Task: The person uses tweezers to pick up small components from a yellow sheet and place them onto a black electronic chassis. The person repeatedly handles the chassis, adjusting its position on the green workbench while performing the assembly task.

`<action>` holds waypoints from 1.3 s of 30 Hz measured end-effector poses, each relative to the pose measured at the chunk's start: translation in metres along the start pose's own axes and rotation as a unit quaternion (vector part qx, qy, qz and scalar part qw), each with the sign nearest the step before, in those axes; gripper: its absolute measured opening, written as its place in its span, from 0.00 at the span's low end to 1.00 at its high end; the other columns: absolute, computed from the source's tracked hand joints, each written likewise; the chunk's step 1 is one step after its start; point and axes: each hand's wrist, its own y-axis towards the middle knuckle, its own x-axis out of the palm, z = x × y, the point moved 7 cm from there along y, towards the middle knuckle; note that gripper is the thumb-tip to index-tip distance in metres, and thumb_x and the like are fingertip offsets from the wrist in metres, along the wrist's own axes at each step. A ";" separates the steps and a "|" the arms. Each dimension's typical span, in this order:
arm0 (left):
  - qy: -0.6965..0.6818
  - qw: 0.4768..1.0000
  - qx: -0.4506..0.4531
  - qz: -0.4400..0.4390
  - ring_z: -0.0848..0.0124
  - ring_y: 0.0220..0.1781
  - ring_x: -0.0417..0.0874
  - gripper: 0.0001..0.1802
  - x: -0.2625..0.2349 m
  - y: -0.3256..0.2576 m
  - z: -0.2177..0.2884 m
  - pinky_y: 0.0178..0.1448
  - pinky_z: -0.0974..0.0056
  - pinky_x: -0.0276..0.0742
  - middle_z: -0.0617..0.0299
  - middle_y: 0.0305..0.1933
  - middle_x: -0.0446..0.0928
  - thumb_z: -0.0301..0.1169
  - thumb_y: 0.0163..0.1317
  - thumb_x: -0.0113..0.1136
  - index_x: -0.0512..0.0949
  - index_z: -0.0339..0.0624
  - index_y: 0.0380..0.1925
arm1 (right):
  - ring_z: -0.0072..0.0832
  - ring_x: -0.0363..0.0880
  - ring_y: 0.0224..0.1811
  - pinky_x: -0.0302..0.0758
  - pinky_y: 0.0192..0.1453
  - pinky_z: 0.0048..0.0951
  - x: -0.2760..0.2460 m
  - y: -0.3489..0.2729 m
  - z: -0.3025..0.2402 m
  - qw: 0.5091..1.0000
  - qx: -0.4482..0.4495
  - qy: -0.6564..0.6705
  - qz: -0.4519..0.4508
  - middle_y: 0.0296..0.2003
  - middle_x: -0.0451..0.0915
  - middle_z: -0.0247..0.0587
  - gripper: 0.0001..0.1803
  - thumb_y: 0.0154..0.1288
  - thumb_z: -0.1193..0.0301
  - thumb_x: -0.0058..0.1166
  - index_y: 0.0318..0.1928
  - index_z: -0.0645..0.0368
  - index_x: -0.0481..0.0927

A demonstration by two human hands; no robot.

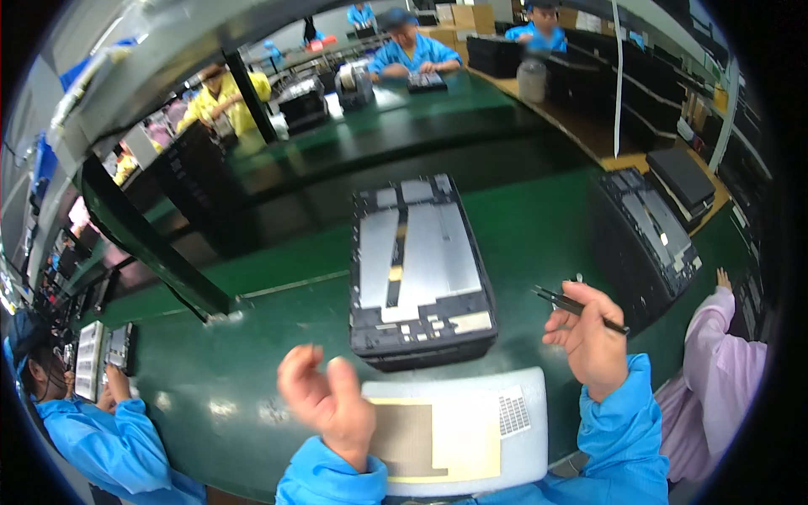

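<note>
My right hand (593, 341) is raised over the right part of the bench and holds black tweezers (560, 299), their tips pointing left. My left hand (326, 397) hovers beside the left edge of a white pad (537, 404), its thumb and fingers apart and nothing in it. On the pad lie a pale yellow sheet (475, 438) with a grey-brown area (406, 433) and a small sheet of white stickers (513, 411). Beyond the pad stands a dark stack whose top is a silver and black tablet-like housing (438, 252), with a dark and gold strip running down it.
A second stack of similar housings (644, 210) stands at the right, near dark boxes (680, 178). A green post (156, 244) rises from the green bench (227, 370) at left. Co-workers sit at left (109, 446), right (715, 362) and across (412, 52).
</note>
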 end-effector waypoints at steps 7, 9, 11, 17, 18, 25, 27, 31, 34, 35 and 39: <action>-0.049 0.757 0.019 -0.651 0.52 0.47 0.76 0.34 0.057 -0.033 0.063 0.52 0.55 0.71 0.48 0.45 0.76 0.43 0.45 0.74 0.74 0.32 0.47 | 0.29 0.81 0.35 0.81 0.42 0.31 -0.002 -0.052 0.030 0.966 0.234 -0.111 -0.028 0.36 0.77 0.43 0.09 0.69 0.72 0.53 0.35 0.64 0.69; 0.008 0.745 0.022 -0.666 0.47 0.55 0.73 0.40 0.062 -0.051 0.052 0.60 0.53 0.68 0.46 0.51 0.73 0.46 0.42 0.75 0.73 0.32 0.51 | 0.26 0.82 0.36 0.80 0.41 0.25 0.018 -0.061 0.038 0.963 0.245 -0.060 -0.092 0.31 0.77 0.39 0.07 0.65 0.77 0.55 0.37 0.64 0.69; 0.075 0.731 0.050 -0.676 0.47 0.60 0.69 0.42 0.063 -0.062 0.049 0.64 0.52 0.65 0.45 0.56 0.70 0.47 0.41 0.75 0.72 0.32 0.53 | 0.25 0.82 0.36 0.80 0.40 0.25 0.027 -0.067 0.044 0.955 0.276 -0.068 -0.092 0.31 0.77 0.39 0.07 0.66 0.76 0.55 0.38 0.64 0.69; 0.143 0.728 0.034 -0.669 0.45 0.63 0.65 0.43 0.065 -0.068 0.041 0.67 0.48 0.61 0.46 0.60 0.67 0.48 0.40 0.75 0.72 0.37 0.55 | 0.25 0.81 0.36 0.80 0.41 0.25 0.019 -0.051 0.035 0.967 0.244 -0.027 -0.062 0.33 0.76 0.40 0.09 0.66 0.76 0.54 0.41 0.64 0.68; 0.150 0.729 0.030 -0.667 0.44 0.63 0.65 0.43 0.064 -0.067 0.041 0.67 0.48 0.60 0.46 0.60 0.67 0.48 0.39 0.75 0.73 0.38 0.55 | 0.24 0.80 0.36 0.79 0.41 0.25 0.018 -0.050 0.032 0.967 0.243 -0.031 -0.067 0.34 0.76 0.39 0.09 0.65 0.76 0.56 0.40 0.64 0.69; 0.145 0.740 0.042 -0.655 0.44 0.63 0.65 0.39 0.066 -0.067 0.035 0.66 0.46 0.59 0.47 0.59 0.69 0.47 0.39 0.75 0.76 0.40 0.51 | 0.17 0.74 0.36 0.72 0.40 0.21 0.029 -0.067 0.039 0.953 0.258 -0.102 -0.125 0.33 0.76 0.35 0.12 0.58 0.79 0.63 0.38 0.61 0.71; 0.144 0.740 0.047 -0.655 0.44 0.63 0.65 0.38 0.066 -0.065 0.036 0.66 0.46 0.59 0.47 0.59 0.69 0.47 0.39 0.75 0.76 0.40 0.51 | 0.17 0.73 0.36 0.72 0.39 0.21 0.030 -0.063 0.038 0.959 0.214 -0.130 -0.135 0.32 0.76 0.34 0.12 0.58 0.79 0.63 0.37 0.62 0.71; 0.165 0.745 0.063 -0.643 0.45 0.62 0.66 0.37 0.068 -0.064 0.039 0.65 0.46 0.61 0.47 0.59 0.69 0.48 0.41 0.74 0.76 0.41 0.51 | 0.17 0.75 0.35 0.73 0.38 0.21 0.017 -0.038 0.036 0.962 0.210 -0.151 -0.091 0.31 0.77 0.36 0.10 0.60 0.78 0.61 0.37 0.62 0.71; 0.128 0.757 0.112 -0.631 0.46 0.61 0.67 0.33 0.076 -0.071 0.048 0.64 0.46 0.62 0.48 0.59 0.69 0.47 0.45 0.71 0.77 0.42 0.51 | 0.18 0.76 0.35 0.74 0.38 0.21 0.012 -0.026 0.043 0.943 0.228 -0.208 -0.127 0.31 0.77 0.36 0.10 0.60 0.79 0.60 0.36 0.62 0.70; 0.109 0.761 0.130 -0.626 0.47 0.61 0.68 0.32 0.078 -0.075 0.052 0.64 0.47 0.63 0.48 0.59 0.70 0.47 0.47 0.70 0.77 0.43 0.50 | 0.18 0.76 0.34 0.74 0.37 0.21 0.013 -0.025 0.045 0.943 0.237 -0.184 -0.143 0.31 0.77 0.36 0.10 0.61 0.78 0.60 0.36 0.62 0.71; 0.119 0.753 0.120 -0.635 0.50 0.61 0.69 0.29 0.088 -0.085 0.054 0.63 0.48 0.64 0.50 0.58 0.71 0.47 0.51 0.67 0.77 0.44 0.51 | 0.19 0.75 0.34 0.74 0.38 0.22 0.014 -0.023 0.044 0.936 0.220 -0.212 -0.177 0.32 0.77 0.36 0.09 0.60 0.78 0.61 0.36 0.61 0.72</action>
